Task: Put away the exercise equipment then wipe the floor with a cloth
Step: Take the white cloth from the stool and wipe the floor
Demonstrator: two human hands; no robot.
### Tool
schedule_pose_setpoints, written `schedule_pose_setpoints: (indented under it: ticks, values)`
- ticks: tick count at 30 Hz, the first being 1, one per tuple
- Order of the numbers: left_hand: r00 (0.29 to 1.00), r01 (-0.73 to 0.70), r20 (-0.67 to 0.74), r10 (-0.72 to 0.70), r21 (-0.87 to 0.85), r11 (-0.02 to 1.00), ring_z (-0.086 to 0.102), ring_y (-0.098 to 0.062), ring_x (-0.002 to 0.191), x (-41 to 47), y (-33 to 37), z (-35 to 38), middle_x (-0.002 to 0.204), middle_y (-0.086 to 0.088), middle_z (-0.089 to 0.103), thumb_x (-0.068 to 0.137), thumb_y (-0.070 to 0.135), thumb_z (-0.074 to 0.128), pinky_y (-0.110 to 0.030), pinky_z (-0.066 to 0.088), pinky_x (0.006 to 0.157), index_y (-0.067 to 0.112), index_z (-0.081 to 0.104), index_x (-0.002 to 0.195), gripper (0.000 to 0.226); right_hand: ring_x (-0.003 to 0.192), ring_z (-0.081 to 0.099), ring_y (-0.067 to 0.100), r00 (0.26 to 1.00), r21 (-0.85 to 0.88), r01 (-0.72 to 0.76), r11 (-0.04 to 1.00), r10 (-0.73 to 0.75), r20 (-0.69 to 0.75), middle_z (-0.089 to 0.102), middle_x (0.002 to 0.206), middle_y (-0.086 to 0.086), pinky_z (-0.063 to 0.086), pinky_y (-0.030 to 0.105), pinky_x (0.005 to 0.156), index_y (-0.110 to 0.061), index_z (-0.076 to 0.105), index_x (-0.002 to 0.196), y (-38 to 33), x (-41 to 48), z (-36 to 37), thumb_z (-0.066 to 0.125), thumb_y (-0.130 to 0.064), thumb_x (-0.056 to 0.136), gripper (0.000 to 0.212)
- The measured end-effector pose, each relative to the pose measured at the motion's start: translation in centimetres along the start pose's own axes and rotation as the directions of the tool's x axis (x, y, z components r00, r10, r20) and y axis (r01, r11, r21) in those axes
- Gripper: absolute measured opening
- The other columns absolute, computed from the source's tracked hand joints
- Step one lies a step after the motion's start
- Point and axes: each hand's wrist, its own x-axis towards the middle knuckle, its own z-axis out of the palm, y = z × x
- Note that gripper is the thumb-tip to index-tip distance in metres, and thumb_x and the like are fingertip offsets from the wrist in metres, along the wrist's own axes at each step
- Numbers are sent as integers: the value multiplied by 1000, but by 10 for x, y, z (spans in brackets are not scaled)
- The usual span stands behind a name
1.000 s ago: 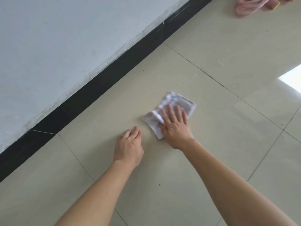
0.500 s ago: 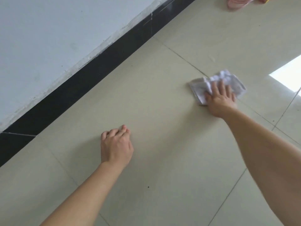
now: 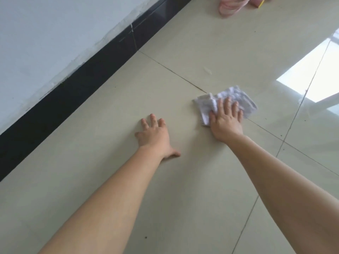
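A crumpled white cloth (image 3: 242, 99) lies on the beige tiled floor (image 3: 201, 48), right of centre, over a tile joint. My right hand (image 3: 226, 120) presses flat on the cloth with the fingers spread, covering its near part. My left hand (image 3: 153, 135) rests palm down on the bare tile to the left of the cloth, fingers apart, holding nothing.
A white wall (image 3: 55, 33) with a black skirting board (image 3: 88, 74) runs diagonally along the left. Pink items (image 3: 231, 6) lie on the floor at the top edge. A bright window reflection (image 3: 311, 74) shines on the tiles at the right.
My right hand swept the cloth from the middle out to the right and has now drawn it partly back. My left hand has opened from curled fingers to flat on the floor.
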Motion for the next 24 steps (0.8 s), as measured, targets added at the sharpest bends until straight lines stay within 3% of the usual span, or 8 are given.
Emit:
schedule_pose_setpoints:
  ticks: [7, 10, 13, 15, 18, 21, 24]
  values:
    - [999, -23, -27, 25, 60, 998, 6, -40, 149, 7, 0, 7, 164, -8, -2, 58, 76, 72, -52, 33, 113, 15, 7, 155, 131, 153, -8, 38, 904, -135, 426, 894, -417, 96, -9, 168, 12, -4, 53, 123, -19, 0, 161, -142, 53, 0, 26, -42, 107, 65]
    - [998, -50, -43, 52, 49, 998, 8, -40, 148, 8, 1, 9, 164, -7, 0, 67, 67, 71, -50, 35, 112, 13, 8, 154, 120, 154, -9, 34, 874, -159, 485, 860, -470, 124, -8, 168, 8, -5, 52, 124, -22, 0, 161, -176, 69, -3, 24, -45, 107, 64]
    - [999, -37, -22, 38, 64, 997, 3, -38, 149, 10, 1, 6, 164, -4, -6, 58, 78, 69, -48, 34, 113, 18, 4, 154, 131, 154, -8, 32, 867, -149, 498, 854, -487, 108, -8, 168, 7, -5, 47, 124, -23, 0, 161, -152, 96, -19, 19, -46, 108, 61]
    - [999, -32, 9, 31, 85, 996, -1, -37, 150, 12, 4, 4, 164, -3, -10, 55, 83, 68, -49, 32, 114, 19, 1, 154, 136, 154, -8, 34, 921, -158, 388, 908, -387, 37, -8, 168, 10, -5, 49, 123, -17, -1, 161, -100, 117, -31, 19, -41, 109, 61]
    - [999, -25, 22, 23, 58, 998, -6, -37, 150, 13, 5, 0, 164, -2, -14, 55, 81, 70, -51, 31, 114, 20, -1, 155, 137, 153, -14, 33, 994, -84, 86, 993, -91, -60, -13, 168, 9, -8, 52, 123, -16, -6, 160, 2, 140, -49, 14, -42, 108, 62]
    - [1000, -25, 6, 25, 57, 998, -7, -35, 150, 12, 2, 3, 164, 0, -15, 53, 82, 69, -49, 30, 114, 22, -1, 155, 138, 153, -15, 32, 963, 41, -268, 963, 268, 8, -17, 167, 9, -8, 48, 124, -21, -8, 160, 71, 136, -70, 13, -54, 104, 69]
    - [999, -29, -12, 30, 67, 997, -9, -33, 151, 11, -2, 3, 163, 1, -17, 54, 85, 66, -49, 26, 117, 24, -2, 155, 136, 152, -17, 38, 920, 64, -391, 918, 392, 10, -19, 166, 13, -10, 53, 122, -20, -11, 159, 61, 148, -72, 16, -53, 103, 71]
